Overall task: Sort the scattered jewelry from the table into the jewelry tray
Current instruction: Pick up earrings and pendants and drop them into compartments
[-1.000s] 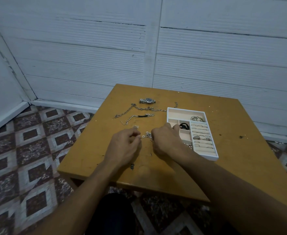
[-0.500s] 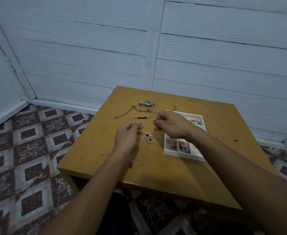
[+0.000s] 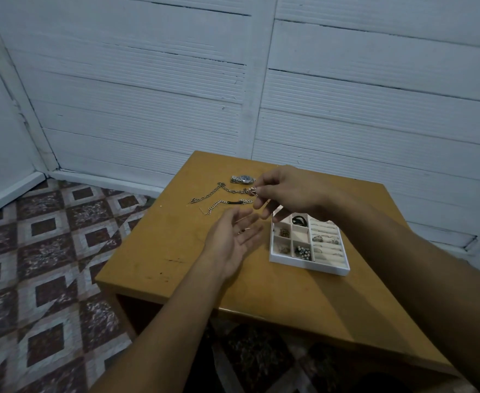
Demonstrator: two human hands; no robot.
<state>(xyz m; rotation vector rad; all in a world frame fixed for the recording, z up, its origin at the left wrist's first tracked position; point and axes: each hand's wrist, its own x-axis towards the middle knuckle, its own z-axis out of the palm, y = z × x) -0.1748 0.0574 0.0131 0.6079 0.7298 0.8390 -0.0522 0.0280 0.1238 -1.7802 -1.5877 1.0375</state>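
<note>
My right hand is raised above the table and pinches a small metal jewelry piece between thumb and fingertips. My left hand lies palm up below it, fingers relaxed, with a few tiny pieces resting on the fingers. The white jewelry tray stands to the right of my left hand, with small compartments and ring rolls that hold several pieces. On the table behind lie a wristwatch, a long chain and a thinner bracelet with a dark bar.
The wooden table is small and square, with its left and near edges close to my arms. White panelled walls stand behind and to the left. Patterned floor tiles lie left of the table.
My right hand has lifted the small piece up and away from the table, off the tray side. My left hand has turned palm up with tiny pieces on it.
</note>
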